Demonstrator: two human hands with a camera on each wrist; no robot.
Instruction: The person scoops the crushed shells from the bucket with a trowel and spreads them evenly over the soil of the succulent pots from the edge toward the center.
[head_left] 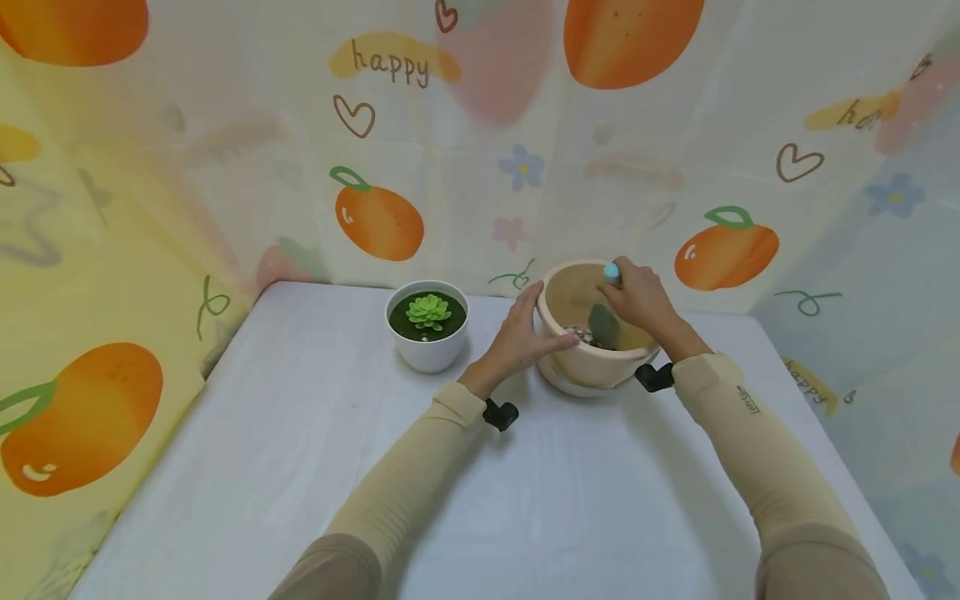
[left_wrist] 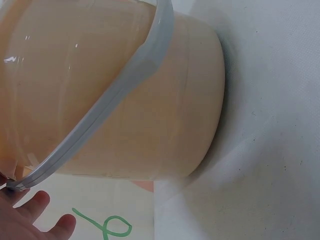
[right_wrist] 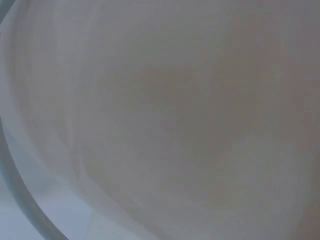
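Left hand (head_left: 525,337) flat with straight fingers against beige pot (head_left: 581,362) rim, right hand (head_left: 637,296) clamped on trowel (head_left: 604,321) inside, white pot (head_left: 427,325) near, bare surface (head_left: 300,458) in front.

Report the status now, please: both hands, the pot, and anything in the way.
Left hand steadies beige pot, tilted. Right hand grips trowel inside pot. Succulent pot stands apart, left.

Head view looks down across the table (head_left: 300,467); both wrist views sit close against the peach pot (head_left: 592,358)
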